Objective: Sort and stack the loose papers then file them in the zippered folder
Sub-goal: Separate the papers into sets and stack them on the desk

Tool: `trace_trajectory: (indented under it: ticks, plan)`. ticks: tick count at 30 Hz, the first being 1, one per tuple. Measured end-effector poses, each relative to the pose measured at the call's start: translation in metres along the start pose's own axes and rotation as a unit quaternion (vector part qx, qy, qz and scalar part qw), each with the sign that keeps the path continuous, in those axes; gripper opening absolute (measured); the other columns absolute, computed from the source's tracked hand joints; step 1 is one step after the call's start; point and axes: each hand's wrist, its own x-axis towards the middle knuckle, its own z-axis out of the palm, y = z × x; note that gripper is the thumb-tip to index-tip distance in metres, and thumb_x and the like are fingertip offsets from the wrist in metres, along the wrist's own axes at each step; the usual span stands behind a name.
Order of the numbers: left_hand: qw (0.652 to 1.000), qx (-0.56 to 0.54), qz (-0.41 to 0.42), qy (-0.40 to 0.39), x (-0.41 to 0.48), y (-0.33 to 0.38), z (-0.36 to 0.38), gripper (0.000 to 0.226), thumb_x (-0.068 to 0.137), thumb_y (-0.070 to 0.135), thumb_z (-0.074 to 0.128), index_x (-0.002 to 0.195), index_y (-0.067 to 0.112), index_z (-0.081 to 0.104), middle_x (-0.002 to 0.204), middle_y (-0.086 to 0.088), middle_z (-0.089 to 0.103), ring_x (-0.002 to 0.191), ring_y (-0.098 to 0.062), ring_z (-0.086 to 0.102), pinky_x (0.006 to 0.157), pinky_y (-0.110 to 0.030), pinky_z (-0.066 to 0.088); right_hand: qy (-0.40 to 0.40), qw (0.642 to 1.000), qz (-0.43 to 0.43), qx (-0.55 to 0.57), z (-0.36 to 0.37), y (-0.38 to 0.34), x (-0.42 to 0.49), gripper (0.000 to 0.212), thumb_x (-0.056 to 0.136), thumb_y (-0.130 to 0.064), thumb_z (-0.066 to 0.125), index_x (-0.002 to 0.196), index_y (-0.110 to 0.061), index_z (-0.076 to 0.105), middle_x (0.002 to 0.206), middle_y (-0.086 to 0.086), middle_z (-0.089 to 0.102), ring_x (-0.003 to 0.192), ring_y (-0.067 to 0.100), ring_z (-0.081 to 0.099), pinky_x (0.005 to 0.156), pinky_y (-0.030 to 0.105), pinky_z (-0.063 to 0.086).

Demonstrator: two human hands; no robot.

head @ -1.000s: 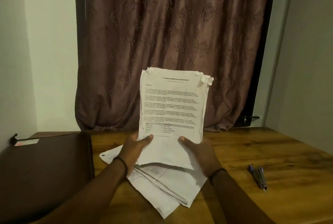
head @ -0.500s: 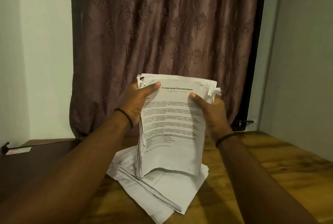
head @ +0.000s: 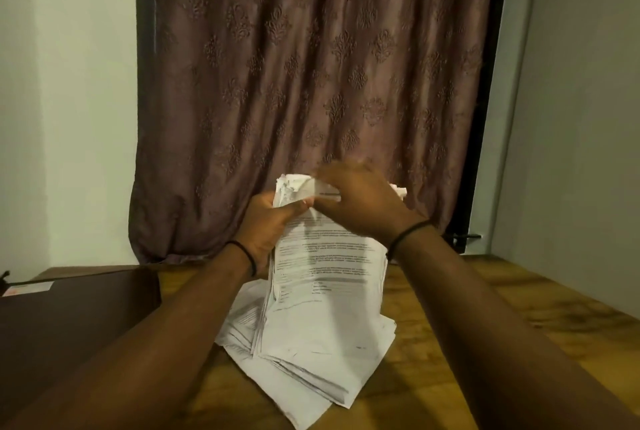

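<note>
Brown folder [head: 69, 325] x1, paper stack [head: 329, 308] x1, L hand [head: 266, 228] grips it, R hand [head: 360, 202] blurred, grip unclear

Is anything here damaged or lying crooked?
Yes. The top corner of the paper stack is crumpled and ragged where the left hand and right hand hold it. The loose sheets on the table lie fanned out, edges not aligned.

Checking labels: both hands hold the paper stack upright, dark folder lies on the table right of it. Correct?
No: the head view shows the dark folder left of the paper stack, not right. The left hand and right hand do hold it upright.
</note>
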Motion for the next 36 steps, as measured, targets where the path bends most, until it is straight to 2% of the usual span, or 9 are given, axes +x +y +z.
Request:
trace_trajectory:
  ticks: [3,7,11,14,17,20,27,32,36]
  plan:
    - [1.000,0.007,0.005,0.007,-0.002,-0.001,-0.003,0.016,0.087,0.010,0.068,0.102,0.007,0.069,0.095,-0.021,0.073,0.079,-0.031,0.070,0.073,-0.041,0.060,0.015,0.994,0.026,0.105,0.005,-0.001,0.000,0.028,0.094,-0.029,0.058,0.122,-0.028,0.064,0.116,-0.005,0.069,0.102,0.015,0.063,0.089,0.039,0.053]
    - [0.999,0.040,0.013,0.025,0.006,-0.009,-0.013,0.018,0.091,0.018,0.065,0.103,0.005,0.068,0.100,-0.022,0.072,0.093,-0.041,0.069,0.085,-0.054,0.056,0.142,0.989,0.006,0.044,0.006,0.009,-0.011,0.042,0.093,-0.027,0.061,0.135,-0.023,0.057,0.135,0.000,0.059,0.125,0.019,0.051,0.107,0.043,0.041]
    - [0.996,0.030,0.051,0.069,0.018,-0.011,-0.021,0.012,0.095,0.021,0.061,0.096,0.015,0.071,0.095,-0.014,0.074,0.089,-0.035,0.071,0.082,-0.049,0.057,0.270,0.942,0.191,0.060,0.030,0.029,-0.050,0.076,0.088,-0.048,0.066,0.149,-0.021,0.032,0.153,0.002,0.039,0.140,0.020,0.035,0.115,0.042,0.031]
    - [0.995,-0.025,0.042,0.088,0.021,-0.009,-0.023,0.014,0.097,0.017,0.056,0.096,0.015,0.070,0.091,-0.007,0.075,0.083,-0.025,0.072,0.072,-0.038,0.058,0.185,0.880,0.288,0.329,0.055,0.039,-0.088,0.092,0.078,-0.053,0.077,0.150,-0.026,0.025,0.150,-0.002,0.043,0.134,0.020,0.046,0.106,0.040,0.045]
    - [0.995,-0.057,0.024,0.083,0.024,-0.012,-0.023,0.016,0.098,0.016,0.054,0.105,0.011,0.068,0.100,-0.009,0.074,0.091,-0.027,0.072,0.077,-0.040,0.058,0.101,0.803,0.289,0.511,0.072,0.040,-0.110,0.037,0.084,-0.018,0.077,0.118,-0.016,0.064,0.114,-0.002,0.072,0.104,0.016,0.069,0.077,0.019,0.056]
    - [0.994,-0.081,0.004,0.069,0.024,-0.015,-0.027,0.020,0.098,0.018,0.053,0.111,0.010,0.067,0.107,-0.011,0.073,0.095,-0.028,0.071,0.080,-0.042,0.058,0.103,0.776,0.292,0.550,0.075,0.044,-0.111,0.015,0.085,-0.008,0.073,0.100,-0.011,0.073,0.098,0.003,0.077,0.095,0.026,0.073,0.073,0.027,0.059]
    - [0.997,-0.061,-0.036,0.022,0.005,-0.053,-0.026,0.037,0.087,0.014,0.067,0.123,0.008,0.064,0.118,-0.012,0.069,0.109,-0.030,0.066,0.097,-0.047,0.050,0.167,0.733,0.287,0.594,0.082,0.035,-0.100,0.029,0.088,-0.012,0.071,0.116,-0.006,0.067,0.110,0.008,0.074,0.103,0.027,0.070,0.090,0.043,0.057]
    - [0.999,-0.041,-0.021,-0.011,0.004,-0.041,-0.028,0.040,0.082,0.018,0.066,0.119,0.002,0.065,0.115,-0.015,0.070,0.106,-0.031,0.067,0.090,-0.040,0.056,0.182,0.693,0.297,0.631,0.086,0.034,-0.096,0.035,0.086,-0.013,0.072,0.120,-0.003,0.066,0.115,0.012,0.072,0.107,0.031,0.068,0.092,0.045,0.055]
    - [0.997,-0.048,-0.059,-0.031,0.005,-0.042,-0.036,0.041,0.084,0.022,0.063,0.121,0.003,0.064,0.115,-0.017,0.069,0.103,-0.034,0.068,0.080,-0.040,0.058,0.165,0.716,0.292,0.612,0.089,0.042,-0.100,0.036,0.088,-0.016,0.068,0.120,-0.001,0.065,0.113,0.012,0.072,0.105,0.031,0.069,0.087,0.038,0.058]
